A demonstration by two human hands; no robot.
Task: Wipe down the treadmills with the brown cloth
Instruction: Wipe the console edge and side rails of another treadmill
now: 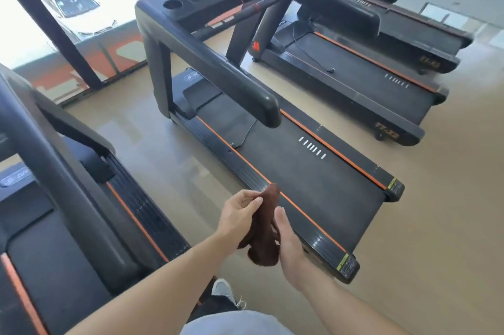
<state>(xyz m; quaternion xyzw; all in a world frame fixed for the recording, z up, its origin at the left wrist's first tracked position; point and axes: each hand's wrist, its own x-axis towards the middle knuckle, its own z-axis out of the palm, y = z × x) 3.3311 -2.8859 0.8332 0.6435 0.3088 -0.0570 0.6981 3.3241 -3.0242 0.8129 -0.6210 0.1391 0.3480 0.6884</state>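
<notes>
Left hand [240, 214] pinches the brown cloth's [266, 228] top corner, right hand [289, 242] grips alongside, seemingly refolding it before the middle treadmill [313, 171].

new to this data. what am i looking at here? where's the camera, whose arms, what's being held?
There is no robot here: it is one picture from a wide-angle camera worn on a person's head, looking forward and down, so the two bare arms entering from the bottom are the wearer's own.

The left hand pinches the top of a brown cloth with its fingers, and the cloth hangs down bunched. The right hand is against the cloth's other side, fingers fairly straight; whether it grips is hard to tell.

The setting is a gym floor with a row of black treadmills with orange trim. The middle treadmill lies just beyond the hands, which are over its rear left corner. Another treadmill is at the left, and more stand at the upper right. The cloth is not touching any of them yet, so wiping seems not to have begun here.
</notes>
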